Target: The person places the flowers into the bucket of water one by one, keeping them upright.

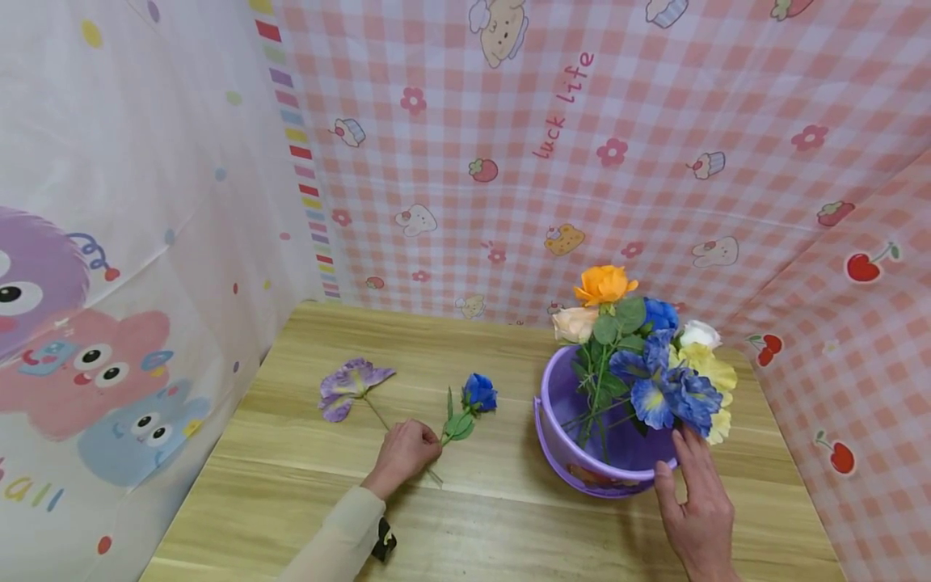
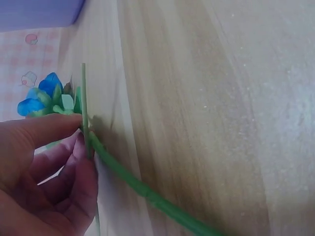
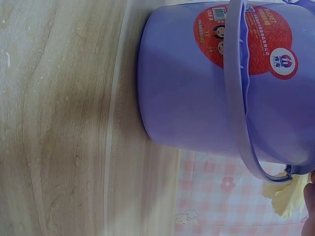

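My left hand (image 1: 406, 454) pinches the stem of a blue rose (image 1: 480, 393) just above the table. The bloom and its green leaves (image 1: 459, 425) point away to the right. In the left wrist view a thin stem and a thicker green stem (image 2: 147, 192) cross at the fingertips. A purple iris-like flower (image 1: 355, 381) lies left of that hand, its stem running toward the hand. My right hand (image 1: 700, 509) touches the right rim of a purple bucket (image 1: 556, 440), fingers fairly straight and thumb apart. Inside stand orange, cream, white, yellow and blue artificial flowers (image 1: 655, 384).
The bucket's handle (image 3: 238, 93) hangs down its near side, across a red label (image 3: 209, 37). A small black object (image 1: 384, 540) shows beside the left sleeve. Checked cloth (image 1: 451, 202) hangs behind the wooden table (image 1: 291, 485), and a cartoon-printed white cloth (image 1: 189, 202) hangs at left.
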Tool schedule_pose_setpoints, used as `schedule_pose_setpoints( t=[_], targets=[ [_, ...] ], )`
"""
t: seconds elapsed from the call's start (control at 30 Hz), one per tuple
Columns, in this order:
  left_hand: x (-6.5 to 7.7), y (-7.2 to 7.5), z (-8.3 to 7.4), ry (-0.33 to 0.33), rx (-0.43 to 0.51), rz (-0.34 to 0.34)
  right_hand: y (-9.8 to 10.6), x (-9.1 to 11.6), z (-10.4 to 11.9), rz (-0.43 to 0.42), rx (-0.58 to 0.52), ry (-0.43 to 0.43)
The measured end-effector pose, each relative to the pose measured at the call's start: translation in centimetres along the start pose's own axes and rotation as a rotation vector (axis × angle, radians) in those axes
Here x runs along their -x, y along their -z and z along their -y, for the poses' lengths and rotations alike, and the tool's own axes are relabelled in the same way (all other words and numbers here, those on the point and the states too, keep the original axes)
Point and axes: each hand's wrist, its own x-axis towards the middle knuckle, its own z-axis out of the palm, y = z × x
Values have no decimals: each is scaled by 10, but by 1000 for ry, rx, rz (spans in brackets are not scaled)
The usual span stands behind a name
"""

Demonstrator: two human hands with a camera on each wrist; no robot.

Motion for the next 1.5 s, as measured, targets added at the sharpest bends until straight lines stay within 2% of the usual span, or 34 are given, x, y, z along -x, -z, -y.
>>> schedule_pose_setpoints(
  t=[0.37, 0.53, 0.8, 1.03, 1.17, 1.5],
  targets=[
    [-4, 4, -4, -45, 43, 65, -1, 1, -3, -12, -3, 18],
    [-7, 3, -5, -6, 85, 78, -1, 2, -2, -19, 4, 18],
    [-11, 4, -12, 98, 272, 90, 0, 0, 1, -18, 11, 15],
    [-14, 6, -17, 91, 390, 99, -2, 0, -2, -29, 10, 36],
    [-17, 6, -22, 96, 484, 82, -2, -1, -3, -35, 2, 46],
    [-24, 6, -37, 73, 771, -31, -3, -2, -3, -37, -5, 52]
  ],
)
